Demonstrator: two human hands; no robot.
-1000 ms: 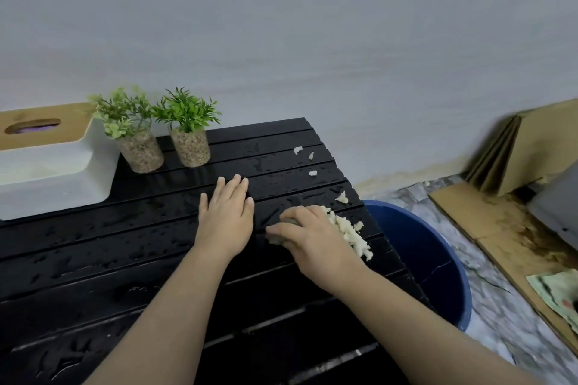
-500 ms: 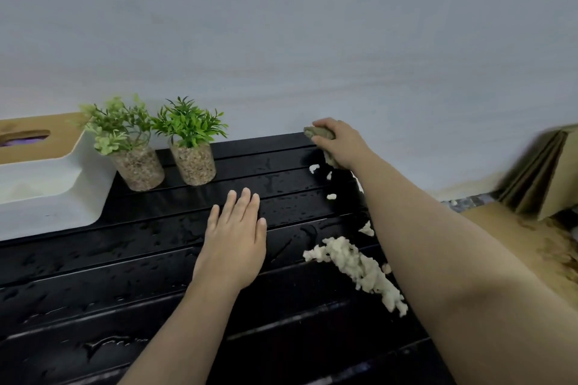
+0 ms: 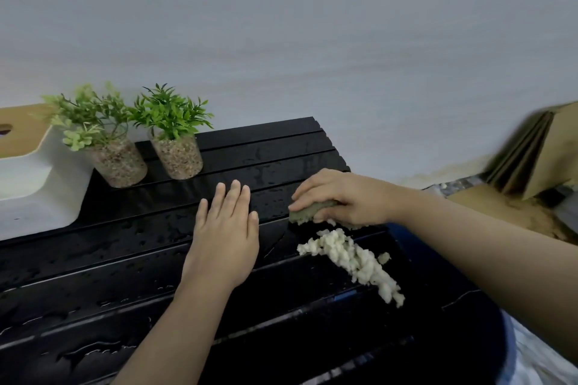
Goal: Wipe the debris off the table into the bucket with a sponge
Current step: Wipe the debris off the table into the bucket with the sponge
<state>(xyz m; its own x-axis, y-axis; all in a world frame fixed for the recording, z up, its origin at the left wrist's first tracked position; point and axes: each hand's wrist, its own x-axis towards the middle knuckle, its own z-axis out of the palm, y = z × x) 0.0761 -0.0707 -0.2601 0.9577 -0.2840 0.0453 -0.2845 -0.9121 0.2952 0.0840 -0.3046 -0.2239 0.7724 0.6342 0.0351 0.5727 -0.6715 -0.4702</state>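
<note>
Near right, a blue rim, probably the bucket [image 3: 509, 350], peeks under the arm. A heap of debris [image 3: 350, 256] lies on the wet surface [image 3: 125, 259] by its right edge. The left hand [image 3: 225, 237] lies flat, grip wide. Just beyond the heap, the right hand [image 3: 344, 197] holds the sponge [image 3: 309, 211] in its grip. Two plants [image 3: 169, 134] stand far left.

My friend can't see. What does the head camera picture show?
A right hand grips a green sponge on a wet black table, just behind a pile of pale crumbs. The left hand lies flat beside it. Two potted plants and a white box stand at the back; a blue bucket sits past the table's right edge.
</note>
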